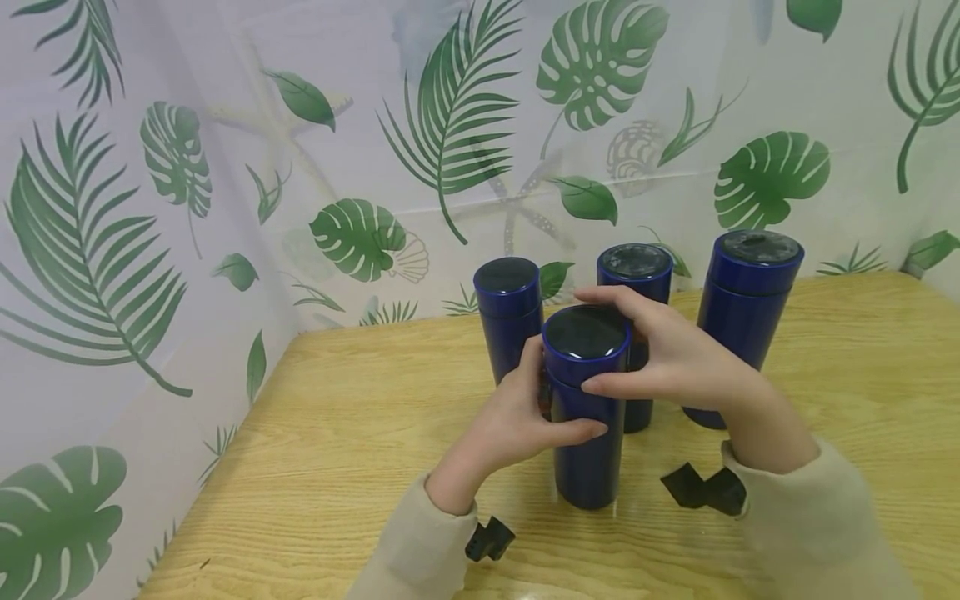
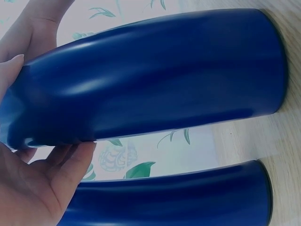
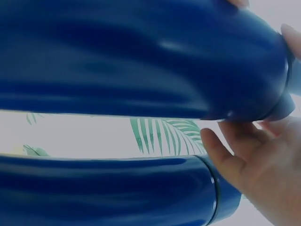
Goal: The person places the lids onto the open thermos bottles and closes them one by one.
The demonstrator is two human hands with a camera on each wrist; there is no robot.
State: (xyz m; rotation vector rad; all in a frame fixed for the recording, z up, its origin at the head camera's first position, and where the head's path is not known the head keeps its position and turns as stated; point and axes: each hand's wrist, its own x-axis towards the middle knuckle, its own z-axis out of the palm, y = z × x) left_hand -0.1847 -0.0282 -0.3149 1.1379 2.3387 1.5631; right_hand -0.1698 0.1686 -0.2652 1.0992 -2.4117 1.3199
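Note:
A dark blue thermos flask with a glossy black lid top stands upright at the front of the group. My left hand grips its upper body, thumb across the near side and fingers round the left. Higher up, my right hand holds the lid, its thumb by the seam and forefinger behind the rim. The left wrist view shows the flask's smooth side and its base against the wood. Seen from the right wrist, the right hand curls about the lid end.
Three similar blue flasks stand behind: one at back left, one in the middle partly hidden by my right hand, one at right. Leaf-printed cloth covers the wall along the wooden table. Black pieces sit by both cuffs.

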